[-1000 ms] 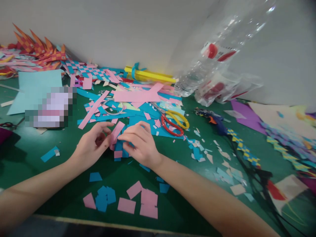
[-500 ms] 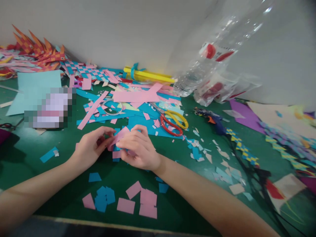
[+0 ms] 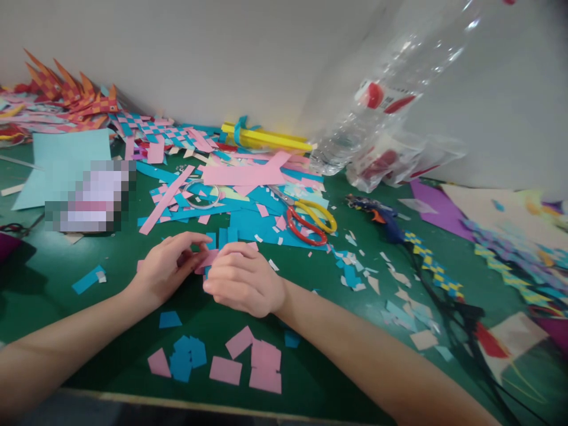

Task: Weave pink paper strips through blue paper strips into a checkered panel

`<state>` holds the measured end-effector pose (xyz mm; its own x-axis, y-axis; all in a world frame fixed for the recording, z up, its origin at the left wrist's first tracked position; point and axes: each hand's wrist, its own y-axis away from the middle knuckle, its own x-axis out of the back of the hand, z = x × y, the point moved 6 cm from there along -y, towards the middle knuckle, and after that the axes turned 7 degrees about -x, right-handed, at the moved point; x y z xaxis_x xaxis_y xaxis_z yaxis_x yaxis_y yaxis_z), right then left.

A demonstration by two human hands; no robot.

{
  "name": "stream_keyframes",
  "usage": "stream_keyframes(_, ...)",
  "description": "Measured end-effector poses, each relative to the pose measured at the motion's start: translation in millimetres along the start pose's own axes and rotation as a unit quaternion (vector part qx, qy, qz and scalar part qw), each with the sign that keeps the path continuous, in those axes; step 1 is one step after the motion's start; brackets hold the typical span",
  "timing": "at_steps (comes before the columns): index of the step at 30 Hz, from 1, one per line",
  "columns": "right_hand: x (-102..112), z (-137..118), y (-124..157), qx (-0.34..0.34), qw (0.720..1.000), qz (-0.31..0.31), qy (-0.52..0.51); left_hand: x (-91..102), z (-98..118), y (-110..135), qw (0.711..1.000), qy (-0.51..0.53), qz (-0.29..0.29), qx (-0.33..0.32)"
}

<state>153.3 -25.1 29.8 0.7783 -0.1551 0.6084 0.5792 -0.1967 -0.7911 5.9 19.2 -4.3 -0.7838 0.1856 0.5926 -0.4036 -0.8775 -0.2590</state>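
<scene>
My left hand (image 3: 164, 266) is closed, thumb and fingertips pinching the near end of a pink paper strip (image 3: 207, 260). My right hand (image 3: 246, 281) lies over the other end of that strip, fingers curled together on it. Blue paper strips (image 3: 228, 235) cross under the pink one and stick out beyond the fingers; most of this paper is hidden by the right hand. Closer to the table's front edge lie cut pink pieces (image 3: 225, 370) and a small group of blue pieces (image 3: 189, 357).
Scissors (image 3: 306, 222) with red and yellow handles rest on blue paper beyond the hands. A roll of clear tape (image 3: 202, 194) lies among scraps. Further back stand a tall plastic bottle (image 3: 381, 94) and yellow strips (image 3: 270, 137). A pixelated phone-like object (image 3: 93, 198) is at left.
My right hand has turned palm down and lowered over the strips. The pink strip, earlier tilted up between both hands, now lies flatter, and more blue strip ends show behind.
</scene>
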Motion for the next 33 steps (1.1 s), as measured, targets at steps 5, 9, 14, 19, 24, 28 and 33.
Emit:
stream_keyframes(5,6,2,-5,-0.023,0.999,0.028,-0.003,2.8,12,-2,0.999,-0.025,0.000,-0.045)
stream_keyframes(9,5,4,-4,-0.034,0.999,0.028,0.016,5.8,21,-4,0.998,-0.012,0.006,-0.055)
stream_keyframes(14,6,3,-4,-0.070,0.995,0.030,0.065,4.8,23,-3,0.998,-0.017,-0.022,-0.047)
stream_keyframes(19,12,-1,-8,-0.086,0.985,0.054,0.138,3.8,17,-1,0.996,-0.060,-0.035,-0.058)
stream_keyframes(24,17,-7,-13,-0.043,0.981,0.069,0.177,0.5,16,-2,0.992,-0.082,-0.039,-0.086)
stream_keyframes(28,18,-9,-15,-0.020,0.985,0.073,0.156,-1.0,19,-4,0.989,-0.078,-0.036,-0.123)
stream_keyframes(33,15,-2,-11,-0.066,0.986,0.059,0.141,2.2,26,-1,0.986,-0.071,-0.030,-0.145)
